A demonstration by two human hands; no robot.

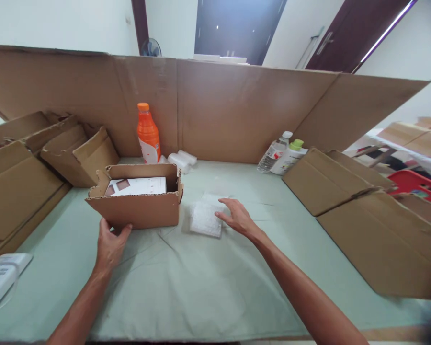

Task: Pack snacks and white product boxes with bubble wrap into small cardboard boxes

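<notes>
At the near left of the tabletop (201,297), which is covered in pale green cloth, lies a white power strip (2,282) with a cable. Farther in, the left hand (110,245) is at the lower near edge of an open cardboard box (147,212), with thumb and forefinger spread apart at its left end; I cannot tell whether these fingers grip it. Inside the box lies a white package (145,186) with dark printed squares.

Just right of the box, a bubble-wrap packet (205,221) lies flat on the cloth. The right hand (236,218) is at its right side, palm down, its fingers parted and extended, with the thumb tip over the packet's right edge; whether they touch is unclear.

Larger brown cartons (19,189) stand along the left side, and more folded cartons (377,239) along the right. At the far left stands an orange bottle (148,136), with white rolls (179,161) beside it. At the far right, a clear bottle (274,154) leans near a green-capped white bottle (287,160). A tall cardboard screen (219,108) spans the far edge.
</notes>
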